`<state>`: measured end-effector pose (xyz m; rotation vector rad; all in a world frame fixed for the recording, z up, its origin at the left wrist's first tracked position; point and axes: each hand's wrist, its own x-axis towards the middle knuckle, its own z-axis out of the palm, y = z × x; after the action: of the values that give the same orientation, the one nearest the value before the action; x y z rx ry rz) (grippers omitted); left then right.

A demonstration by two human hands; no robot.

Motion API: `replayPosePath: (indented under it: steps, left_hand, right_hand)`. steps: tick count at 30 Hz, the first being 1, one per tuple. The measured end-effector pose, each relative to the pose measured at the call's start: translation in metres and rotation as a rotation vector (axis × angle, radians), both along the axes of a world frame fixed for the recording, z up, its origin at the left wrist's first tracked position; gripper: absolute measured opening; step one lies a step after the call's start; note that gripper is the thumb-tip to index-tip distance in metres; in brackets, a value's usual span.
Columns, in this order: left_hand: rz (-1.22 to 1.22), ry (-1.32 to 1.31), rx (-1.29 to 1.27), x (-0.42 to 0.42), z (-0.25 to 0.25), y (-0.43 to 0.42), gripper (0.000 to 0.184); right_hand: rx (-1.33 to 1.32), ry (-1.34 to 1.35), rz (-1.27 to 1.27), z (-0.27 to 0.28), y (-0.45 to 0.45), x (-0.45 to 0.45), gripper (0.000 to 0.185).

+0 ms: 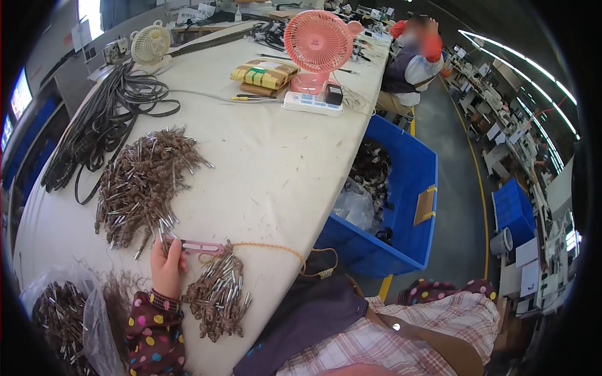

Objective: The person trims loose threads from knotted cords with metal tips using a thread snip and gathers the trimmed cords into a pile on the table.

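My left hand (167,268) is closed on the near end of a pink tool (204,247), probably a small cutter or snips, at the lower left of the table. A yellow-orange cord (269,245) runs from the tool's right end toward the table edge. Just beyond the hand lies a large pile of brown knotted cords with silvery tips (147,182). A smaller pile of the same cords (217,297) sits right of the hand. My right hand does not show; only a dotted sleeve (448,289) appears at the lower right.
On the table (251,169) are black straps (103,125), a pink fan (318,42), a white fan (150,45), a power strip (311,104), a yellow package (264,75) and a bag of cords (63,319). A blue bin (411,235) stands right; beyond it a person (411,66) sits.
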<state>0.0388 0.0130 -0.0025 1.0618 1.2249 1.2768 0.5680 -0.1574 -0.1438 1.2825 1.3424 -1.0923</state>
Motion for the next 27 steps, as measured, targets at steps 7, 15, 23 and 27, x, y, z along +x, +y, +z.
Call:
replayPosePath:
  steps: [7,15,23,27]
  left_hand:
    - [-0.004,0.012,0.001,0.002,0.0,0.001,0.013]
    - [-0.011,-0.016,0.024,-0.001,0.0,0.003,0.011]
    - [0.124,-0.148,0.003,0.0,0.004,0.004,0.013]
    - [0.074,-0.091,0.022,0.005,0.009,0.003,0.015]
  right_hand:
    - [1.596,0.89,0.063,0.191,0.19,-0.128,0.028]
    - [1.569,1.416,0.508,0.188,0.241,-0.334,0.049]
    - [0.9,1.266,0.331,0.179,0.262,-0.387,0.056]
    - [0.769,1.472,0.212,0.166,0.263,-0.377,0.048]
